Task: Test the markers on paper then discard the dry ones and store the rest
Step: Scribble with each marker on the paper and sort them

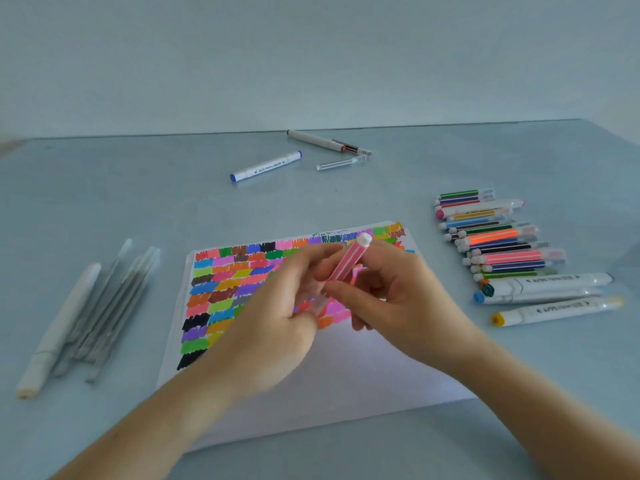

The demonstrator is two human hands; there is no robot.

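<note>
Black print runs along barrels of white markers at 12 o'clock [266,167] and 3 o'clock [550,283]; too blurred to read, no legible txt.

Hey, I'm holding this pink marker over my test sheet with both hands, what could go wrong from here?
1. The left hand works at the lower end of the pink marker that the right hand holds; a slip could streak ink across the paper or your fingers.
2. A freed cap might roll off the table.
3. The row of colored markers on the right lies loose; an elbow bump could scatter it.
</note>
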